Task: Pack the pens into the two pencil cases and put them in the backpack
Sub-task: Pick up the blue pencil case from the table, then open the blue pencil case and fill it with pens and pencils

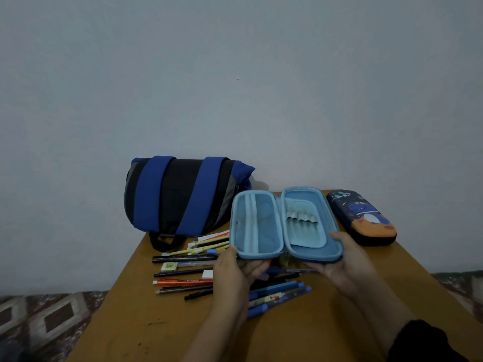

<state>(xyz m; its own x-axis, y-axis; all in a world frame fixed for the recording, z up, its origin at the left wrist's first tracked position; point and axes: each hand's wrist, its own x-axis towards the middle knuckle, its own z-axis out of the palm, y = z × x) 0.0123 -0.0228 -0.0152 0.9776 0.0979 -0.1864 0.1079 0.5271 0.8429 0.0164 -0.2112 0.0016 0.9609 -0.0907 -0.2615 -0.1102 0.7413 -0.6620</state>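
An open pencil case [286, 223] with a light blue lining is held above the table, spread flat and tilted toward me. My left hand [235, 270] grips its lower left edge and my right hand [347, 259] its lower right edge. Nothing lies in its mesh pocket or elastic loops. A second pencil case [362, 216], dark blue with a cartoon print, lies zipped at the back right. Several pens [188, 270] and pencils lie scattered below the open case. A blue and black backpack [183, 195] rests on its side at the back against the wall.
The wooden table [146, 325] is small, with edges close on the left and right. Two erasers [169, 266] lie among the pens. A patterned floor covering [47, 317] shows beyond the table's left side. A plain wall stands right behind the backpack.
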